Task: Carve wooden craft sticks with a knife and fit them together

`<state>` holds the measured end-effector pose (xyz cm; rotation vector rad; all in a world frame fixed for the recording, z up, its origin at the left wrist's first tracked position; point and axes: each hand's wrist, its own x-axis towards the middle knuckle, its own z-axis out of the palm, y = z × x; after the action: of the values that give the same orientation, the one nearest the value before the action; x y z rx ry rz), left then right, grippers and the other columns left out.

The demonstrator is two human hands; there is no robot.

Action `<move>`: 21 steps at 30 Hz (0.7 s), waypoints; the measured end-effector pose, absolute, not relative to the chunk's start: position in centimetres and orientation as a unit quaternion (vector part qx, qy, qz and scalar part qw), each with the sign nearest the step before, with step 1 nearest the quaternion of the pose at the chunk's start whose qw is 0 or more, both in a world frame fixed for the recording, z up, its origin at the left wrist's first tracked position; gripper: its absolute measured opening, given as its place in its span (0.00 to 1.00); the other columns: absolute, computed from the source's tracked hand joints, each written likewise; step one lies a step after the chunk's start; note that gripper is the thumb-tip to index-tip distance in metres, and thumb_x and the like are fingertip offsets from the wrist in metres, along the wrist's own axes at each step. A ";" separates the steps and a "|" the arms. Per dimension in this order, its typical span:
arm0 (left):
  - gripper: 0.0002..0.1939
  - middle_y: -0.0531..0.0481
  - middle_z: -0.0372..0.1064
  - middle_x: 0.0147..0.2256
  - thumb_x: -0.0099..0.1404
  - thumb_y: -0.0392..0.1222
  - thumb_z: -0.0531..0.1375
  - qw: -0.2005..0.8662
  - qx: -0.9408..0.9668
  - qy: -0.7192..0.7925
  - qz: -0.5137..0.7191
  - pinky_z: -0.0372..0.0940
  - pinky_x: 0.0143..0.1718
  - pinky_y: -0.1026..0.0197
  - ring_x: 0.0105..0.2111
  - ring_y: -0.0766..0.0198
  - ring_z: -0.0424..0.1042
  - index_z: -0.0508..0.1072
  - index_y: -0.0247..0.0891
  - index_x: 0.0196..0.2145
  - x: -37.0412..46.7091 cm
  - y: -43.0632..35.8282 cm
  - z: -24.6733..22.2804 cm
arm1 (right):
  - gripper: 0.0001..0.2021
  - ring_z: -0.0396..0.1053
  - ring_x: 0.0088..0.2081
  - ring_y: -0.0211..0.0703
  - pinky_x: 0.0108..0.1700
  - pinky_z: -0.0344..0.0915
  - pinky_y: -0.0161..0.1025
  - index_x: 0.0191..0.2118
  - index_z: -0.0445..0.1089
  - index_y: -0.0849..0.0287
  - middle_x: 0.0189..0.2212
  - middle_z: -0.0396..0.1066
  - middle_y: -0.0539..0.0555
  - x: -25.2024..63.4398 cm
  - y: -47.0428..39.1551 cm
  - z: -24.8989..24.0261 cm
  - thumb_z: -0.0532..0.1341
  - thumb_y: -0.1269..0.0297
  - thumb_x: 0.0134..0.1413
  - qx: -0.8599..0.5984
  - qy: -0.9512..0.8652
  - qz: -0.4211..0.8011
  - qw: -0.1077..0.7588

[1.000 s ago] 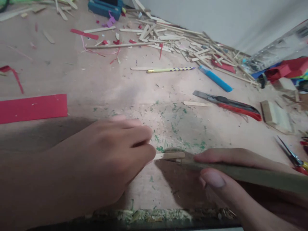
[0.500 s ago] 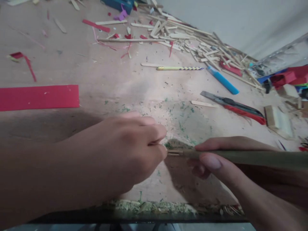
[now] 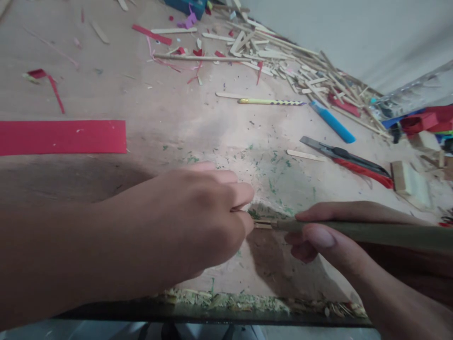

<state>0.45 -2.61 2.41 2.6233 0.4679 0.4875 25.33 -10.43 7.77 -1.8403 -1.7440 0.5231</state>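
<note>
My right hand [image 3: 339, 231] holds a long green stick [image 3: 382, 233] between thumb and fingers, its thick end running off the right edge. At the stick's left end, a thin light-brown split tip [image 3: 264, 224] reaches the pinched fingers of my left hand [image 3: 208, 212]. Those fingers are closed on that tip; the part inside them is hidden. Both hands are over the wooden table [image 3: 219, 123] near its front edge, where green shavings [image 3: 279, 182] are scattered.
A red strip [image 3: 63, 137] lies at left. Beyond my hands are a patterned pencil [image 3: 271, 102], a blue tool [image 3: 332, 122] and an open cutter knife [image 3: 348, 160]. Wooden sticks [image 3: 269, 52] are piled along the wall; wood blocks [image 3: 410, 184] sit at right.
The view has shifted slightly, so most things appear a little further right. Both hands keep their holds, with little change between them and the stick.
</note>
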 end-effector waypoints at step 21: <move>0.11 0.51 0.72 0.35 0.63 0.23 0.65 0.217 0.948 0.165 0.165 0.64 0.37 0.49 0.33 0.56 0.68 0.79 0.39 0.35 0.5 -2.6 2.8 | 0.02 0.80 0.32 0.54 0.38 0.79 0.57 0.38 0.81 0.25 0.33 0.83 0.42 25.6 -10.7 7.7 0.73 0.43 0.61 -0.685 -0.662 0.194 0.232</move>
<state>0.54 -2.63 2.77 2.6265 0.4567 0.4561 25.56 -10.69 7.72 -1.8834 -1.8206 0.5331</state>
